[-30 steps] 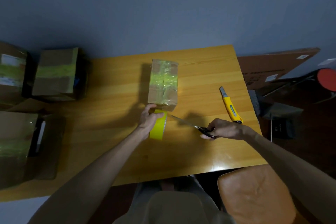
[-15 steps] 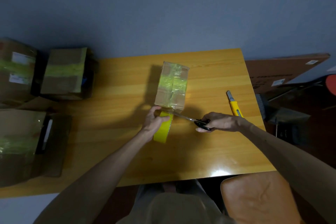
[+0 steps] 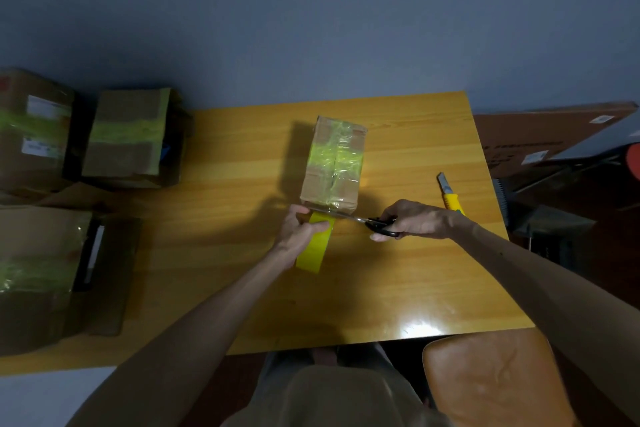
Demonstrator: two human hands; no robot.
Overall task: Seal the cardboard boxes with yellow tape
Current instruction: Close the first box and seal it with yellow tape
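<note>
A small cardboard box (image 3: 334,166) wrapped with yellow tape stands in the middle of the wooden table (image 3: 398,281). Just in front of it my left hand (image 3: 299,230) grips the yellow tape roll (image 3: 313,250), held on edge close to the box's near bottom edge. My right hand (image 3: 412,220) holds black-handled scissors (image 3: 367,220). Their blades reach left along the box's near lower edge, above the roll. The strip of tape between roll and box is hard to make out.
A yellow utility knife (image 3: 450,196) lies to the right of the box, partly behind my right wrist. Three taped cardboard boxes (image 3: 128,139) sit along the table's left side. A brown chair seat (image 3: 491,378) is at the lower right. A flat carton (image 3: 540,139) leans beyond the right edge.
My right hand has carried the scissors left, from a spot apart from the box to its near lower edge. The left hand keeps the roll by the box.
</note>
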